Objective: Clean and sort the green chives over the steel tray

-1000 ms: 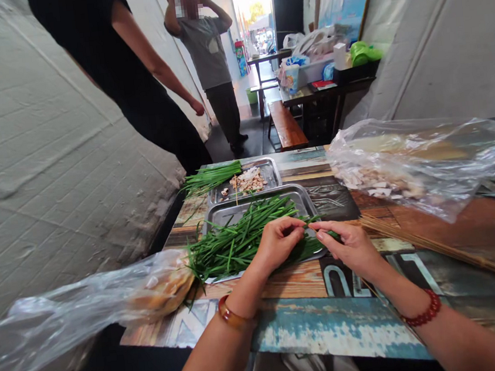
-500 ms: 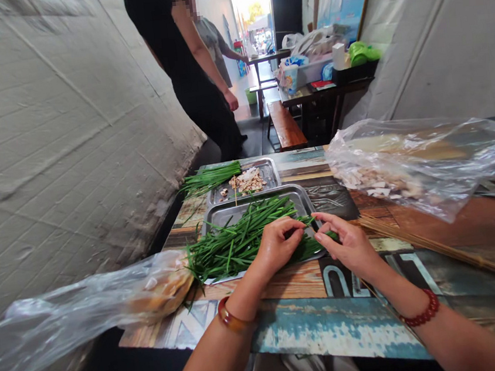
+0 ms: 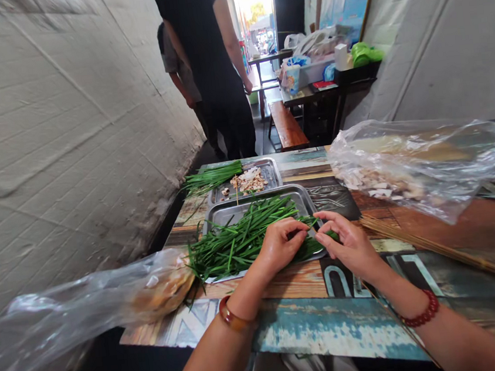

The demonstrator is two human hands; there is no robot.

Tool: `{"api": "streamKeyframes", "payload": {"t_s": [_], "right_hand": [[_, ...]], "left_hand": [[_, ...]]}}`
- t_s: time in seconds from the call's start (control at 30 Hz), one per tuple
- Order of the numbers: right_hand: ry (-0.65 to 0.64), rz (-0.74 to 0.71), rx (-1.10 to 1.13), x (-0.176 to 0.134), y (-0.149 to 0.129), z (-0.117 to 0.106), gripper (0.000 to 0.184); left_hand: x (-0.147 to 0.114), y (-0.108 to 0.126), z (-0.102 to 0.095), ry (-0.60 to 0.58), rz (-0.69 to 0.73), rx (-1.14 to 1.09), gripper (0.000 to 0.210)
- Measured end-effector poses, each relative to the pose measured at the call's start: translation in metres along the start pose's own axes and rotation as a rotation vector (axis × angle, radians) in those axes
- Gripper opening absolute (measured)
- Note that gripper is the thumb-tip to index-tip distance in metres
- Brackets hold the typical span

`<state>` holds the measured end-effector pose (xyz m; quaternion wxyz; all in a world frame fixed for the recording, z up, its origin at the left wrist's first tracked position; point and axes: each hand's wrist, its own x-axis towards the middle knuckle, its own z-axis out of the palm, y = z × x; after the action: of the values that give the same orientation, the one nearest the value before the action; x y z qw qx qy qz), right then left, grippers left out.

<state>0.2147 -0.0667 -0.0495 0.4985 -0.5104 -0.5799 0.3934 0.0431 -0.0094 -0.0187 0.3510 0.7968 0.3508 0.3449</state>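
Green garlic chives (image 3: pixel 239 239) lie heaped in the near metal tray (image 3: pixel 304 197). Over the tray's right side, my left hand (image 3: pixel 282 242) is closed, thumb and forefinger pinching a few chive stalks. My right hand (image 3: pixel 344 240) faces it a short way off, its fingertips closed on the same stalks, the other fingers curled. Below my right wrist, thin bamboo skewers (image 3: pixel 391 309) slant toward the table's front edge; whether that hand holds them is hidden. Behind, a second metal tray (image 3: pixel 272 168) bears chopped pale pieces (image 3: pixel 249 180) and another chive bundle (image 3: pixel 211 176).
A bundle of bamboo skewers (image 3: pixel 449 253) lies at right, beside a clear plastic bag (image 3: pixel 430 160) of pale pieces. Another plastic bag (image 3: pixel 152 290) with brownish food overhangs the left edge. Beyond the table stand two people (image 3: pixel 218 70), a bench (image 3: pixel 288 125) and a loaded side table (image 3: pixel 308 93).
My hands keep nearly the same pinch over the tray. The person in black has moved right, and the person behind now shows on the left side of that body.
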Motion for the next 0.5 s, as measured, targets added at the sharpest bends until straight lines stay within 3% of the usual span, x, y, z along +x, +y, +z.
{"api": "streamKeyframes", "payload": {"t_s": [0.2, 0.4, 0.5], "right_hand": [[0.050, 0.007, 0.040, 0.000, 0.003, 0.003, 0.036], [0.024, 0.118, 0.222, 0.001, -0.011, -0.002, 0.044], [0.035, 0.132, 0.282, 0.001, -0.013, -0.006, 0.044]], "left_hand": [[-0.003, 0.005, -0.001, -0.144, 0.002, -0.059, 0.017], [-0.004, 0.010, -0.009, -0.267, -0.065, -0.046, 0.022], [-0.004, 0.009, -0.009, -0.257, -0.085, -0.019, 0.020]]}}
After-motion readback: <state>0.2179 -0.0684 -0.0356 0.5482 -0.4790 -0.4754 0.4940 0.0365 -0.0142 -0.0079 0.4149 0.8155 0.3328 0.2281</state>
